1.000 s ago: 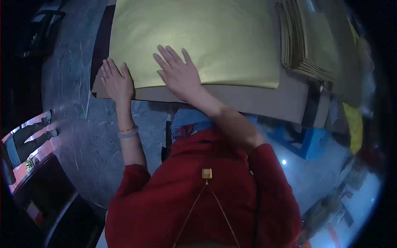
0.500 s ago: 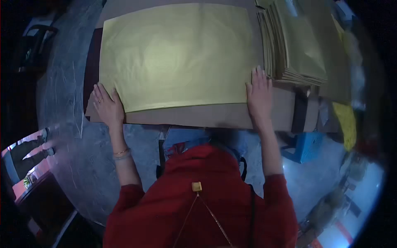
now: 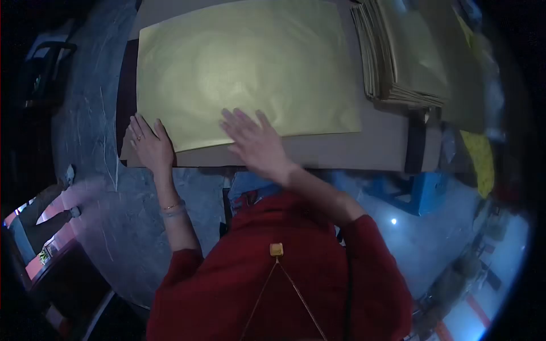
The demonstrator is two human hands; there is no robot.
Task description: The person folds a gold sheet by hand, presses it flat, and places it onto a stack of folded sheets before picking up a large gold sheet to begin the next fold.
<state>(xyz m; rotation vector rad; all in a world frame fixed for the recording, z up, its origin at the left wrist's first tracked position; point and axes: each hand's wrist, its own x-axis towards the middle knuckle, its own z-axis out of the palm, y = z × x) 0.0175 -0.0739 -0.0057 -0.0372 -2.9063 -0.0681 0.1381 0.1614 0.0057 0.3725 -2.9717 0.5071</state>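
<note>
Now palm-down: L hand (image 3: 150, 148), R hand (image 3: 257, 145)

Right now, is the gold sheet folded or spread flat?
Spread flat: the gold sheet lies unfolded on the brown board, left hand at its corner.

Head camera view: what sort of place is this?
Probably a small paper workshop: a large gold sheet lies on a brown board, a stack of similar sheets sits to its right, and the floor is rough and grey.
</note>
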